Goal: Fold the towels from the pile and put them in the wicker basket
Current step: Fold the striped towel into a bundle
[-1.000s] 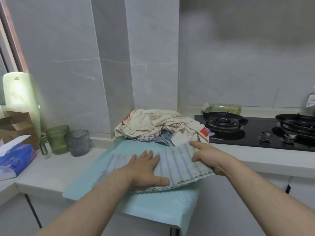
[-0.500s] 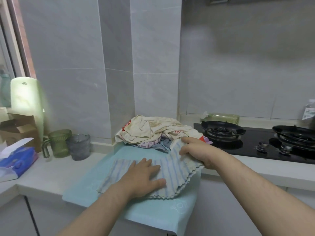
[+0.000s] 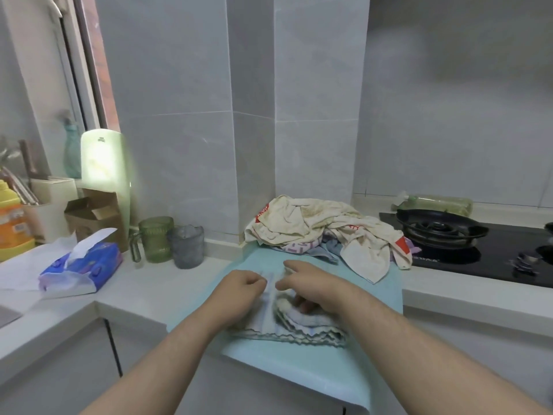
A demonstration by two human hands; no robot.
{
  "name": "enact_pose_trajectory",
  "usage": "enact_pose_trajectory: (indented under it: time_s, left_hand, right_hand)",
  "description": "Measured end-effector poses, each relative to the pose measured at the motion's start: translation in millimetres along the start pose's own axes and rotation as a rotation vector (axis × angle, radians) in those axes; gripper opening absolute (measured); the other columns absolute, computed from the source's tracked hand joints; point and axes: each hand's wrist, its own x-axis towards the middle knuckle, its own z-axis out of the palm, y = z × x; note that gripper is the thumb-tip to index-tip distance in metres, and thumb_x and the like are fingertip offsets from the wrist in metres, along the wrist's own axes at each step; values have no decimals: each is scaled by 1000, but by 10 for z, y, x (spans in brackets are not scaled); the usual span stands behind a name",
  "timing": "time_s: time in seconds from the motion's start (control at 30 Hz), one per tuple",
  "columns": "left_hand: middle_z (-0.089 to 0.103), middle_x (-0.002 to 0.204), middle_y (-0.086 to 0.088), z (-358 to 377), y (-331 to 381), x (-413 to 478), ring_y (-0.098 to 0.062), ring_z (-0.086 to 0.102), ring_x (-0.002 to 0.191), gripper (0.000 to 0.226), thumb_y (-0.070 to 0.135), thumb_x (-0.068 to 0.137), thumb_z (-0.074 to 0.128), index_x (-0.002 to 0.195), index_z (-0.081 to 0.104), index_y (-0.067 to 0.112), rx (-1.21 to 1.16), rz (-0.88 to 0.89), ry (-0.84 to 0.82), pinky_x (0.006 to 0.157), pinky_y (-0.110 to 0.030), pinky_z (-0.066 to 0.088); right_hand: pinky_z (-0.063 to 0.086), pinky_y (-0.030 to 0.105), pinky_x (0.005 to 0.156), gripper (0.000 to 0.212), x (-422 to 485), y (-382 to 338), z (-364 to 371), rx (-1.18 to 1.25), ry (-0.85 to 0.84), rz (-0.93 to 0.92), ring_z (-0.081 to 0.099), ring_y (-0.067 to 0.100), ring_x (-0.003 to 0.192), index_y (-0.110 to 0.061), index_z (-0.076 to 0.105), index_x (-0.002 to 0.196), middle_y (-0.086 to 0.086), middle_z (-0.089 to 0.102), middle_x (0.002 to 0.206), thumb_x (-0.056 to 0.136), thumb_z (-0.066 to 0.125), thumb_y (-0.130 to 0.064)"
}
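Note:
A blue-and-white striped towel [image 3: 299, 326] lies folded over on a teal cloth [image 3: 302, 363] spread across the counter's front edge. My left hand [image 3: 239, 292] has its fingers curled at the towel's far left edge. My right hand [image 3: 314, 290] sits just beside it, index finger stretched out and the other fingers tucked into the fold. Behind both hands, the pile of crumpled towels [image 3: 314, 226] rests against the tiled corner, a cream one with red labels on top. No wicker basket is in view.
A green mug [image 3: 155, 239] and a grey cup [image 3: 187, 247] stand left of the pile. A tissue pack [image 3: 80, 271] lies further left, near a cardboard box [image 3: 92, 214] and an orange bottle [image 3: 13, 226]. A black gas hob [image 3: 466, 244] is on the right.
My right hand has carried the towel's right edge across to the left, folding it over. My left hand went from pressing flat to curled at the fold. The view has shifted left.

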Motion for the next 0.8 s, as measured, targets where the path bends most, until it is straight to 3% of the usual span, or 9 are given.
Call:
enact_pose_trajectory:
  time_s: [0.07,0.17,0.27,0.4,0.47,0.53,0.7,0.8]
  left_hand:
    - [53,77,-4,-1,32,19,-14,48,69,14,32,88,49,79,54,23,-58,-17,-13,71,-35,43]
    - [56,75,-5,34,136,86,-16,49,65,19,35,94,49,81,56,22,-79,-50,-58,66,-34,44]
    - [52,76,-7,132,269,178,-18,45,64,18,27,94,49,80,56,19,-103,-114,-135,60,-29,40]
    - [50,75,-5,229,416,301,-19,43,60,14,10,90,53,91,65,17,-302,-250,-189,50,-21,36]
    - [65,83,-3,253,427,372,-18,57,69,14,7,88,61,94,71,14,-362,-295,-213,59,-23,48]
    - [73,92,-6,267,395,403,-21,65,84,15,7,83,70,94,75,15,-402,-321,-228,78,-30,55]
    - [68,91,-14,253,366,389,-19,60,73,22,-7,83,64,99,72,6,-537,-317,-183,63,-24,49]
    - [68,97,-17,120,395,384,-21,63,77,23,-7,87,59,105,69,5,-643,-317,-154,64,-25,54]
  right_hand:
    - [45,24,48,60,-55,1,-45,92,-6,-13,58,16,63,-32,38,144,0,52,125,89,60,-27]
    - [46,27,51,27,-113,45,-225,201,204,-165,60,17,64,-22,65,118,2,66,105,91,60,-22]
    - [47,30,85,23,-125,264,-374,-96,438,-247,59,13,99,-20,70,109,-8,66,110,93,54,-19]
    - [33,28,104,34,-123,632,-295,-343,304,-220,44,20,132,-5,63,124,6,54,139,97,47,-18]
    - [20,24,112,40,-109,714,-272,-345,248,-231,27,15,144,-13,54,138,3,36,155,100,43,-20]
    - [12,23,116,41,-97,733,-279,-301,224,-233,19,10,147,-18,49,142,-1,26,159,102,41,-21]
    - [14,25,118,40,-106,754,-327,-160,243,-229,21,6,145,-23,52,139,-8,30,157,101,44,-22]
    - [13,27,119,40,-105,708,-319,-143,240,-247,19,7,146,-24,51,140,-8,28,158,101,45,-23]
